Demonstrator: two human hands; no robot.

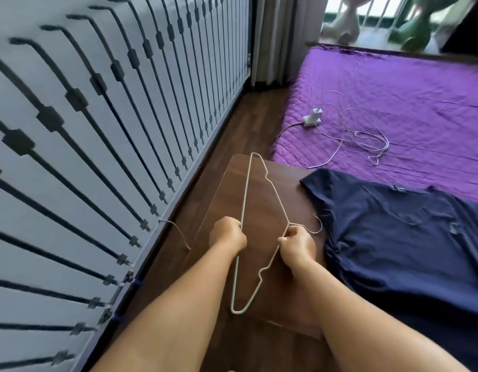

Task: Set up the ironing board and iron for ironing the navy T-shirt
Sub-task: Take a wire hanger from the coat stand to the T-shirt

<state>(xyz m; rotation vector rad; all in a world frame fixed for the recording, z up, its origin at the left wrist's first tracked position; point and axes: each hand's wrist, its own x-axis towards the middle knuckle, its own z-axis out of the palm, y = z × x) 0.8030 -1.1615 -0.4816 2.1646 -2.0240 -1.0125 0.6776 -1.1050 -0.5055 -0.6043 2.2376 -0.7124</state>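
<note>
Head view. A white wire hanger (248,232) is held over a brown board (262,200), taken as landmark. The left hand (227,234) is curled round the hanger's long straight bar; the right hand (297,247) is clamped on the neck just below the hook. The hands are apart, one on each side of the frame.

The navy shirt (401,237) lies crumpled just right of the board, its sleeve overlapping the board's right edge and its far part resting on a purple bed (393,98). A white plug block (313,118) with loose cable (366,138) lies on the bed, beyond the board. No iron is seen (whether the brown board is the ironing surface cannot be told).

Risks, as judged: the hook points toward the shirt and sits close to its sleeve, so a rightward swing could snag the fabric. The shirt could be dragged off the board's edge.

Room: a strip of wood floor (246,122) runs left of the board, bounded by a white panelled wall (98,116). Free space appears mainly beyond the board's far rounded end.
</note>
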